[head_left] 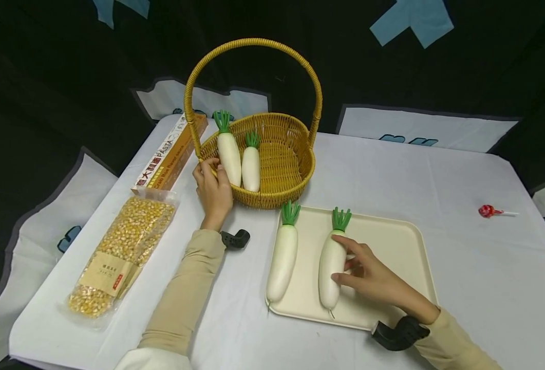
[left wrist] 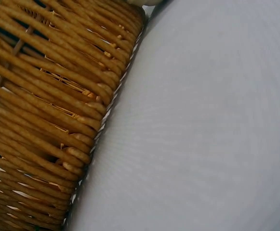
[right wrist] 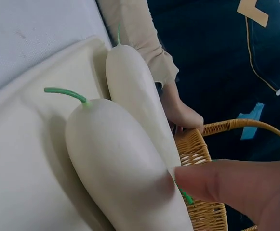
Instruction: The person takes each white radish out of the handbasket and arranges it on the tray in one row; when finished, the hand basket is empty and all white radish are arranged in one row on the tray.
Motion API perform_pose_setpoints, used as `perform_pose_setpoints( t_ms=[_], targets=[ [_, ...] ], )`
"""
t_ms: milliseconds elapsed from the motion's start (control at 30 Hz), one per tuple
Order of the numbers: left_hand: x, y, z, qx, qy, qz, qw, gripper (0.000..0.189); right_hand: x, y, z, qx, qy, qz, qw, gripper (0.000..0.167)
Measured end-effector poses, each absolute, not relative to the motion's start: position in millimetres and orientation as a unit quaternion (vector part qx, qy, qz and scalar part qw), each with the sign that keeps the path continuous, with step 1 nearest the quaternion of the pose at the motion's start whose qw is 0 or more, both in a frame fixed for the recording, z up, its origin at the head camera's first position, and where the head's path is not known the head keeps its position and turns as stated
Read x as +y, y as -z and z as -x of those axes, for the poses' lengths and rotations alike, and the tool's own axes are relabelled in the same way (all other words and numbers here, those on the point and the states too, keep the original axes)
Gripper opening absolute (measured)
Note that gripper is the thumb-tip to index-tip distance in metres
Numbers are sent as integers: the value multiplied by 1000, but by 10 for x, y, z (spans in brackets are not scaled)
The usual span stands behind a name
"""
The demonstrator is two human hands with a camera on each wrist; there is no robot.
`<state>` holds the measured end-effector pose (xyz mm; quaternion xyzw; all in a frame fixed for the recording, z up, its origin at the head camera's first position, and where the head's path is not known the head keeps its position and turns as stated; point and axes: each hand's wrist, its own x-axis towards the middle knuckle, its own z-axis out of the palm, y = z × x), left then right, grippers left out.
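My left hand (head_left: 214, 194) grips the near-left rim of the yellow wicker basket (head_left: 283, 198), close to the foot of its tall handle. Two white radishes lean inside there, a longer one (head_left: 229, 156) and a shorter one (head_left: 251, 169), green tops upward. On the beige tray (head_left: 397, 239), my right hand (head_left: 369, 270) holds a white radish (head_left: 330, 267) from its right side, thumb and fingers against it. Another white radish (head_left: 283, 264) lies along the tray's left edge. Basket weave (left wrist: 48, 110) fills the left part of the left wrist view; the left fingers are hidden there.
A bag of corn kernels (head_left: 129, 236) and a pasta box (head_left: 172, 154) lie along the table's left side. Far right, a red lollipop (head_left: 487, 210) lies on the white tablecloth (head_left: 475, 288). Dark cloth (head_left: 272, 20) hangs behind the table.
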<state>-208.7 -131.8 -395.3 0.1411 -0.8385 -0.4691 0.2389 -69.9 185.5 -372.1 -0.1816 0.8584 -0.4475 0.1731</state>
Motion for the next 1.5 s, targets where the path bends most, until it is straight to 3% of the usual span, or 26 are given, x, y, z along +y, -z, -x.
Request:
perform_pose_setpoints(
  t_ms=[267, 1000, 1133, 1367, 1500],
  targets=[
    [-1314, 3957, 2078, -838, 470, -141, 239, 31, 1814, 3752, 701, 874, 442, 154, 131, 63],
    [-1296, 3963, 2080, -838, 470, -138, 241, 31, 1797, 3707, 698, 868, 440, 146, 181, 71],
    [-1298, 3960, 2080, -837, 472, -136, 242, 30, 1835, 3677, 753, 878, 428, 141, 164, 71],
    [-1305, 3953, 2084, -838, 470, -136, 241, 30, 1820, 3538, 995, 874, 470, 75, 98, 47],
    [-1314, 3960, 2089, -838, 470, -137, 242, 29, 1711, 3438, 1199, 813, 566, 71, 120, 41]
  ],
)
